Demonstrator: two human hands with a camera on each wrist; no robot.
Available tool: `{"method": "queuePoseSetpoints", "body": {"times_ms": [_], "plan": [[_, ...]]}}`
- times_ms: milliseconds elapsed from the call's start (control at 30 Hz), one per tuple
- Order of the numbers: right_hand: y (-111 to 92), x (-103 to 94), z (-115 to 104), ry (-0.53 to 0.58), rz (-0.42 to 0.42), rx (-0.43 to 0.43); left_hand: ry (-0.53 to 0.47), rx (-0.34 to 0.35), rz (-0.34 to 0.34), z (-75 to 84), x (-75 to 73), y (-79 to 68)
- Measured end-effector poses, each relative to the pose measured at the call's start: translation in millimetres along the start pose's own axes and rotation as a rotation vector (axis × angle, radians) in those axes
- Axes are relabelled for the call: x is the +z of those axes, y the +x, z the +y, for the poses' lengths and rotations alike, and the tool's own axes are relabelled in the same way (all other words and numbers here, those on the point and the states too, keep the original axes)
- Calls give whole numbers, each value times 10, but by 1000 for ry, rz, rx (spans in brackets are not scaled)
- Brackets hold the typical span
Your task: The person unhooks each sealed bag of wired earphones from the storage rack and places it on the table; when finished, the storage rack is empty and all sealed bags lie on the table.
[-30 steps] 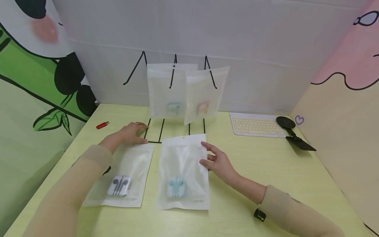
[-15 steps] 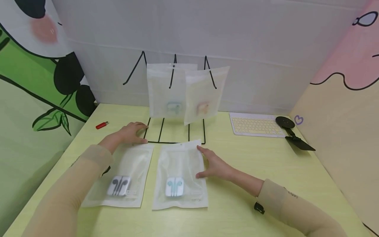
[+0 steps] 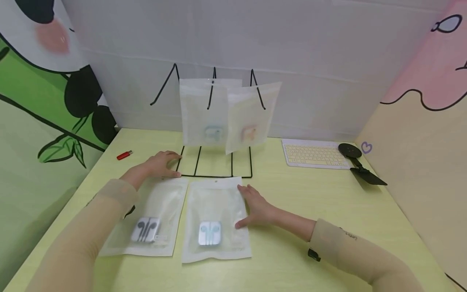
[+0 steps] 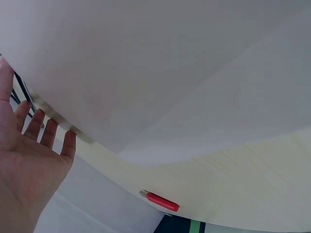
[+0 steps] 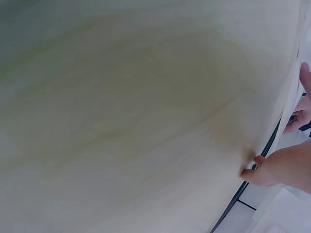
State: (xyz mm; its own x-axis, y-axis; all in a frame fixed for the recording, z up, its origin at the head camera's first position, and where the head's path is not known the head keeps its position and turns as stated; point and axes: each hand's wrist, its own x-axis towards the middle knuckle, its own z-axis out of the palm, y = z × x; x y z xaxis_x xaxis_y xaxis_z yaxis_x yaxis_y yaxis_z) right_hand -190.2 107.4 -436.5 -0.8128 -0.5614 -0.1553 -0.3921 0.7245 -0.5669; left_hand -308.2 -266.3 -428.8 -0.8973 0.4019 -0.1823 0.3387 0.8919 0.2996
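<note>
My left hand rests at the left front corner of the black wire rack, thumb and fingers spread apart. In the left wrist view its fingers are nearly straight beside the rack. My right hand touches the right edge of a white zip bag, thumb and fingers spread. Inside this flat-lying bag is a square case of earphones with teal print. To its left lies a second white bag, its earphone case printed in dark grey, partly under my left forearm.
Two more white bags hang on the rack's middle and right hooks: one with a blue item, one with an orange item. The left hook holds nothing. A red USB stick, a keyboard and a black stand lie farther back.
My right hand has drawn the teal-print bag left and toward me, off the rack's front bar and flat onto the table. Its fingers have spread wider. The left hand has stayed put.
</note>
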Motion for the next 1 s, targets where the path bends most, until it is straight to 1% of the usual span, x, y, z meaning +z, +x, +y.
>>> {"method": "queuePoseSetpoints", "body": {"times_ms": [100,233,400,533,600,833,1000], "plan": [[-9,-17,-6,2,1,8,1,4,0,17,-8,-17],[-18,-63,11,2,13,-6,0,3,1,45,-19,-37],[-17,-184,55,4,72,-44,-11,2,5,59,-26,-52],[-16,-382,83,30,156,-99,-7,2,5,61,-24,-48],[-5,-504,105,42,204,-109,0,2,4,61,-18,-39],[128,-920,263,63,373,-99,0,8,6,57,-16,-27],[256,-1193,389,92,508,-119,3,12,11,52,-12,-30]]}}
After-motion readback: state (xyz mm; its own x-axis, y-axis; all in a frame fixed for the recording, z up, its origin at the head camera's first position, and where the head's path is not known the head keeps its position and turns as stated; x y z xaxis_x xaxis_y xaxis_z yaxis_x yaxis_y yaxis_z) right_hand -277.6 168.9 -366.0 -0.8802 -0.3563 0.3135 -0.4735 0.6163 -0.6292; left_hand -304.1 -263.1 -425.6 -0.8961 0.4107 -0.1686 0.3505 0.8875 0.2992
